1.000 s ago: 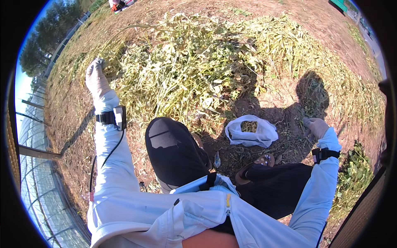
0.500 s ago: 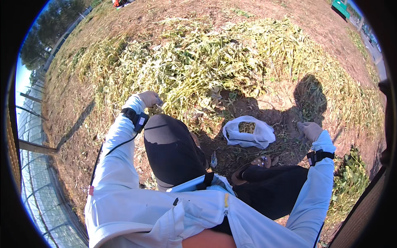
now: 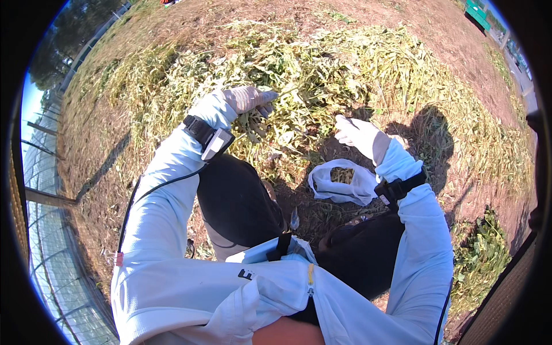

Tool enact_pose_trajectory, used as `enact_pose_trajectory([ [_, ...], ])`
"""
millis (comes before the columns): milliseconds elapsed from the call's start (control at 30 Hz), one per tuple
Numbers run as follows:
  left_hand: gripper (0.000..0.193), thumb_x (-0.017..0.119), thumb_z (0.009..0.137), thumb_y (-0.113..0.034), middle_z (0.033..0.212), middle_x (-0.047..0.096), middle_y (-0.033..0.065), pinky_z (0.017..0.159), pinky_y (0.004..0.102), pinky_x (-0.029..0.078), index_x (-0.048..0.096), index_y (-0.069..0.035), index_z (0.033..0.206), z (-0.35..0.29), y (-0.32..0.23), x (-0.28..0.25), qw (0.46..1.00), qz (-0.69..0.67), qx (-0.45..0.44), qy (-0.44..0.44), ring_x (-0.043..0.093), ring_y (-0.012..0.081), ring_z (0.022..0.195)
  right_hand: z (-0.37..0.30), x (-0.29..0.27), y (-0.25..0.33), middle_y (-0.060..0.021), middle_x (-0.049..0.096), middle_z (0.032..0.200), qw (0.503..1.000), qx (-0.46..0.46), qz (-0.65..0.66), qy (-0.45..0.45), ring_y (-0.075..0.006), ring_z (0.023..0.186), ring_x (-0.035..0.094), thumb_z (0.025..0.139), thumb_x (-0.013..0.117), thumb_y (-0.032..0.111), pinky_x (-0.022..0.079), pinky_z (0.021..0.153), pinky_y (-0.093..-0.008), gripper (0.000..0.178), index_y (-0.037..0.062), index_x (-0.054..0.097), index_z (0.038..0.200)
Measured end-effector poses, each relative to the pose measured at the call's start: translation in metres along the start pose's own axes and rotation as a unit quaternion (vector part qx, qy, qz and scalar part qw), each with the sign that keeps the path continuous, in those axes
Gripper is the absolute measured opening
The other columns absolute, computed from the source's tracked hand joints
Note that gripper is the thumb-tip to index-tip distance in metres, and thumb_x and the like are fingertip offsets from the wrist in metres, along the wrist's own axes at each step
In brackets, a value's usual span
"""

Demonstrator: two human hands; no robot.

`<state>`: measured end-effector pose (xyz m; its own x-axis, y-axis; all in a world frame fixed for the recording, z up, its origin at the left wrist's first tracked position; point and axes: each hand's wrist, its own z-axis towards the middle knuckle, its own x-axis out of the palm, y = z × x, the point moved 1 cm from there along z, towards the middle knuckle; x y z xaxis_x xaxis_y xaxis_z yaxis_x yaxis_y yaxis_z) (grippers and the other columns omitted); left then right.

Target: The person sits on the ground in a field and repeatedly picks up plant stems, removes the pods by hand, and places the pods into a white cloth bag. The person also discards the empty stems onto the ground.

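Observation:
My left hand (image 3: 251, 100), in a pale glove, reaches over a heap of yellow-green leafy plants (image 3: 310, 80). Its fingers are closed on leafy stems (image 3: 250, 125), with leaves hanging just beneath the palm; the exact grip is partly hidden. My right hand (image 3: 360, 135), also gloved, hovers beyond the bag with its fingers loosely stretched toward the heap, and nothing shows in it. Between my feet and the heap stands a white plastic bag (image 3: 363, 187), its mouth wide and yellowish-green pods or plant bits (image 3: 342, 175) inside.
A small clear bottle-like object (image 3: 294, 219) lies on the soil by my left leg. More green plants (image 3: 486, 241) lie at the right. A netted frame structure (image 3: 52, 247) runs along the left, and a green vehicle (image 3: 476, 14) stands far off at the right.
My left hand has moved right and farther out over the heap. The right hand has swung left from beside the bag to above its far side. The bag has stayed in place.

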<state>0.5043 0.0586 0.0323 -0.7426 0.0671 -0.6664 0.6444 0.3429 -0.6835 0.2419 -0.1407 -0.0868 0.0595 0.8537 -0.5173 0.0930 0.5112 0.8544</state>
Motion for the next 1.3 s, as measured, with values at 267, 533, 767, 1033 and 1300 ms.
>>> enact_pose_trajectory([
  [267,0.051,0.038,0.099,-0.049,0.093,0.07,0.0045,0.078,0.0315,0.05,0.058,-0.01,0.124,-0.016,0.003,0.057,0.99,0.069,-0.037,0.117,0.063,0.0159,0.083,0.119,0.096,0.038,-0.0103,0.062,0.114,0.899,0.245,0.349,-0.097,-0.0184,0.089,0.063,0.092,0.054,0.026,0.05,0.079,-0.0319,0.045,0.0062,0.045,0.131],
  [533,0.05,0.038,0.097,-0.052,0.091,0.066,0.0138,0.072,0.0386,0.049,0.06,-0.013,0.12,-0.022,0.048,0.05,0.966,0.209,-0.098,0.116,0.062,0.028,0.074,0.152,0.111,0.004,-0.0108,0.062,0.11,0.935,0.268,0.201,-0.115,-0.0202,0.088,0.063,0.093,0.052,0.026,0.051,0.078,-0.0326,0.039,0.0056,0.048,0.126],
  [767,0.036,0.037,0.101,-0.039,0.07,0.058,0.0101,0.06,0.0386,0.045,0.056,-0.021,0.125,-0.039,0.057,0.029,0.945,0.32,0.018,0.067,0.051,0.025,0.058,0.145,0.101,-0.01,-0.0113,0.063,0.107,0.948,0.272,0.134,-0.103,-0.0218,0.086,0.063,0.094,0.051,0.026,0.051,0.077,-0.0332,0.035,0.0051,0.05,0.122],
  [1033,0.056,0.047,0.091,-0.058,0.106,0.066,0.0115,0.084,0.0361,0.048,0.063,-0.01,0.116,-0.054,0.067,0.023,0.963,0.198,-0.146,0.107,0.061,0.0263,0.097,0.141,0.085,-0.023,-0.0118,0.063,0.102,0.962,0.257,0.068,-0.061,-0.0235,0.085,0.064,0.095,0.049,0.026,0.052,0.076,-0.0339,0.031,0.0045,0.053,0.118],
  [1300,0.017,0.059,0.087,-0.023,0.084,0.069,0.004,0.074,0.0316,0.049,0.069,-0.01,0.092,-0.059,0.099,0.015,0.971,0.14,-0.159,0.112,0.062,0.0167,0.08,0.144,0.103,-0.023,-0.0124,0.064,0.098,0.974,0.223,-0.002,-0.026,-0.0253,0.083,0.064,0.096,0.048,0.026,0.052,0.076,-0.0346,0.029,0.004,0.056,0.113],
])
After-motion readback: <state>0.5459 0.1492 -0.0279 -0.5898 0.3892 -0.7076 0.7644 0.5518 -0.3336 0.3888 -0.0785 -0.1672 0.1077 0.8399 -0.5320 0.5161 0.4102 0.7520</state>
